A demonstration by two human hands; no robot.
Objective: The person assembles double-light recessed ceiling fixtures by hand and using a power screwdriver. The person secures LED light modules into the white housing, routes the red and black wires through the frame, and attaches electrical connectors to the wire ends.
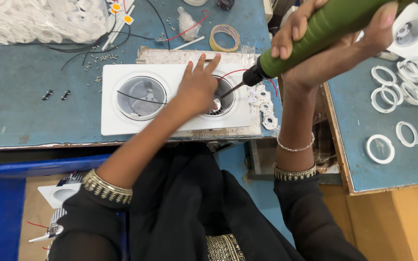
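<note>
A white rectangular double downlight housing (pixel 122 121) lies on the blue workbench (pixel 30 111), with two round openings. My left hand (pixel 197 87) rests flat over the right opening, fingers spread, pinching a small part at the lamp inside. My right hand (pixel 325 38) grips a green electric screwdriver (pixel 315 34); its dark bit slants down-left to the same opening, meeting the left fingertips. The left opening (pixel 141 98) shows a grey reflector crossed by a black wire. A red wire curves out of the right opening.
Small white plastic clips (pixel 262 104) lie to the right of the housing. White rings (pixel 380 148) sit on a second blue table at right. A tape roll (pixel 224 37), loose screws (pixel 56 94), wires and a white parts pile (pixel 35 19) fill the bench's back. Another housing lies low left.
</note>
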